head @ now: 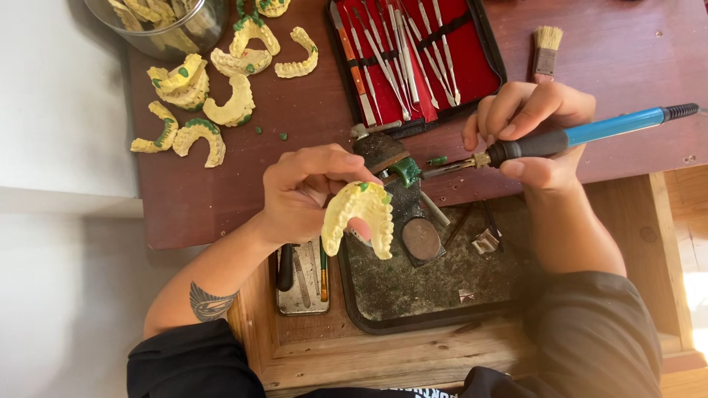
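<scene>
Yellow plaster dental casts (198,103), each a horseshoe arch of teeth and most dabbed with green wax, lie heaped at the far left of the dark red-brown bench (221,199); I count about 9 there, beside a glass jar (166,26) that holds more. By that look, a good share of the batch already carries wax. Nearer the middle, the left hand (302,193) is clenched around 1 more cast (360,217), raised over a grimy dark work tray (413,295) with its teeth turned toward the camera. This cast is pale yellow and clean along most of the arch, with only small green spots at its upper edge, so I judge its waxing barely begun. Just beyond it stands a block of green wax (405,171), and the metal tip of a blue-handled heated wax tool (582,133) rests close to that block. The right hand (535,129) grasps the tool by its black grip, fingers wrapped pen-fashion. Behind lie an open red-lined case of steel instruments (413,59) and a small brush (546,50).
</scene>
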